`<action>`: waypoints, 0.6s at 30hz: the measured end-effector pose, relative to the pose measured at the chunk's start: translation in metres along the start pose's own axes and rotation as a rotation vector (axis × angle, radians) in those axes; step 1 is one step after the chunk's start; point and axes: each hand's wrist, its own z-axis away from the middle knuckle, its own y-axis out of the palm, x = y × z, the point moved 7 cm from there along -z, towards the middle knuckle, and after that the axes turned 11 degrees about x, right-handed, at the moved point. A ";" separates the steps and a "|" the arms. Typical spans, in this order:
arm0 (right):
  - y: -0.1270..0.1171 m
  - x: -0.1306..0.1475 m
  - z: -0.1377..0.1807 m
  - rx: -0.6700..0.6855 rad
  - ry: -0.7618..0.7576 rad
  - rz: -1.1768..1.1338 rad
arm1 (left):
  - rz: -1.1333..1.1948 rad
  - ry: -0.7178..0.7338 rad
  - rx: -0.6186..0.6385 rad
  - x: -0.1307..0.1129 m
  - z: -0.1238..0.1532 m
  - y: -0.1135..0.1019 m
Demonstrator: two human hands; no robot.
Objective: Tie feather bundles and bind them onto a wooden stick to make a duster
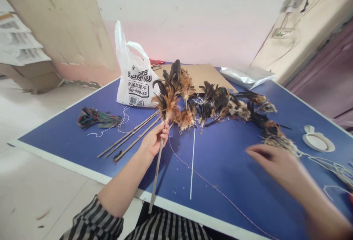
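My left hand (158, 136) is closed round a feather duster (167, 102), just below its tuft of brown and black feathers. Its thin stick slants down past the table's front edge. A thin pinkish string (205, 181) runs from the tuft area across the table to the bottom right. My right hand (271, 159), slightly blurred, hovers over the right side of the table with thumb and fingertips together. Whatever may be between them does not show. Nearest to it lies a bundle of dark and tan feathers (275, 135).
Left of my left hand lie several thin sticks (132, 137), a dark green feather bundle (97, 118) and a white plastic bag (135, 81). More feather bunches (220, 102) spread before cardboard (204, 74). At right are a roll of tape (318, 141) and white cord (331, 166).
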 end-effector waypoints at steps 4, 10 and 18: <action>0.082 0.081 -0.074 0.224 -0.129 -0.100 | -0.013 0.012 -0.028 0.001 0.002 -0.011; 0.145 0.112 -0.134 0.171 0.090 -0.007 | -0.010 0.028 -0.019 -0.003 0.004 -0.014; 0.160 0.082 -0.152 0.122 0.177 -0.384 | 0.009 0.002 -0.041 0.003 0.002 -0.016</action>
